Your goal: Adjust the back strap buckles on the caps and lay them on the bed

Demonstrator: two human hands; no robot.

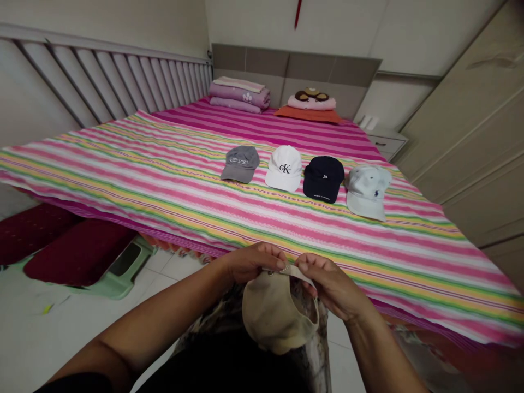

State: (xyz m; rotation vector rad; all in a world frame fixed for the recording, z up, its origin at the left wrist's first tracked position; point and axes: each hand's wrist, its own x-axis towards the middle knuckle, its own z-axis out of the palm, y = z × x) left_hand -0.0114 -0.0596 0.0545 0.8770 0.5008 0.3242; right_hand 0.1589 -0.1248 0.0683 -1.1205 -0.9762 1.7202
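Note:
Both hands pinch the back strap of a beige cap (266,311), which hangs over my lap at the bed's near edge. My left hand (257,261) closes on the strap's left end, beside the cap's back opening. The strap's other side is between the fingers of my right hand (327,281). Beyond them on the striped sheet, brims toward me, lie a grey cap (241,162), a white cap (284,170) with black letters, a dark navy cap (324,177) and a pale cap (368,188) with a small dark emblem.
The bed's striped sheet (172,180) spreads before me. Folded purple bedding (241,98) and a pink pillow (323,103) lie by the headboard (262,68). A white railing (123,82) runs along the left. Green stools with dark red covers (82,251) stand on the floor at left.

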